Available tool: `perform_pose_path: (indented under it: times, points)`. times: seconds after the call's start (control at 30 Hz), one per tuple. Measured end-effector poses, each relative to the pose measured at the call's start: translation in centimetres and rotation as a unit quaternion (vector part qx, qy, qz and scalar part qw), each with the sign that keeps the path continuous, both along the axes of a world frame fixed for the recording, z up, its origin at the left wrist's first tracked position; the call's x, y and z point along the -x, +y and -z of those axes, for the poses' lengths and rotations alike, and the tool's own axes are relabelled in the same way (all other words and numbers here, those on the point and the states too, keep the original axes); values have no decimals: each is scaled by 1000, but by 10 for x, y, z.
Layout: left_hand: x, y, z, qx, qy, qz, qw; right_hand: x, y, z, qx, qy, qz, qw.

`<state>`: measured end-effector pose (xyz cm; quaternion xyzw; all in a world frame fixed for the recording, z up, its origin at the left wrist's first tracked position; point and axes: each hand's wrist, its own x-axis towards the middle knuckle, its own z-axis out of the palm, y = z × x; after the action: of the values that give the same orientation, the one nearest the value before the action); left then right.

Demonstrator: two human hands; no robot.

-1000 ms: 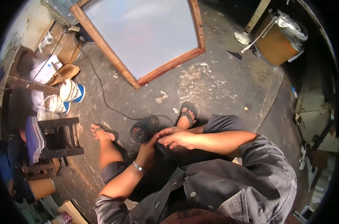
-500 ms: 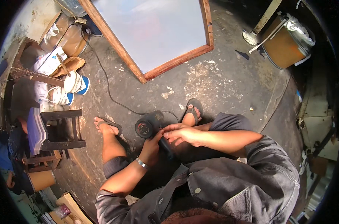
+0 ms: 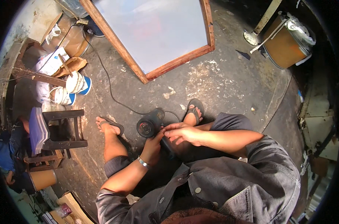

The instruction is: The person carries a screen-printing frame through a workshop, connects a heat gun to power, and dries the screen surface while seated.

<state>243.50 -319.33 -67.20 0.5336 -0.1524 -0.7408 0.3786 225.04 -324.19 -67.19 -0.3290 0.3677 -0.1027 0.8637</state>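
— So, starting at the left, what is there before we reach the hands?

— Clutter mostly: a dark wooden stool [image 3: 63, 128] and two paint cans [image 3: 70, 87] beyond it, well apart from the work. Then the left foot in a sandal [image 3: 109, 125], just left of the tool.

— And the tool itself?

— An angle grinder [image 3: 151, 125], dark, held low between the person's feet above the concrete floor [image 3: 229, 80]. Its round disc end faces up and to the left; the body runs from there down and to the right, toward the person's lap. A black power cord [image 3: 109, 84] leaves it and trails away up-left, past the corner of the wood-framed panel [image 3: 154, 31].

— Which hand is on it?

— Both seem to be. The left hand [image 3: 154, 143] comes up from below, wrist with a metal bracelet, fingers closed around the body just behind the disc. The right hand [image 3: 182, 132] reaches across from the right, fingers half curled and laid on the top of the body; how firmly it grips I cannot tell.

— So which is nearer the disc?

— The left, by my reading; the right sits further back along the long axis. The right foot [image 3: 193, 112] is just beyond it.
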Motion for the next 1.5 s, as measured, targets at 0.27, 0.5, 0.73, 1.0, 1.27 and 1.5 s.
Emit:
perform_pose_path:
  times: [0.27, 0.5, 0.73, 1.0, 1.27, 1.5]
  points:
    - [6, -6, 0, 19, -39, 44, 998, 1, -3, 9, -68, -27, 57, 996]
    - [12, -12, 16, 141, -94, 92, 981, 4, -9, 3, -111, -22, 135, 984]
    - [31, -24, -11, 91, 46, 131, 986, 12, -9, 20, -119, -17, 194, 974]
    - [30, -26, 23, 103, -14, 122, 987, 18, -14, 12, -113, -32, 207, 971]
    - [31, -26, 9, 133, -5, 145, 980, 23, -20, 18, -125, -51, 196, 971]
    - [28, -25, 7, 129, -12, 123, 984, 17, -17, 15, -112, -52, 176, 976]
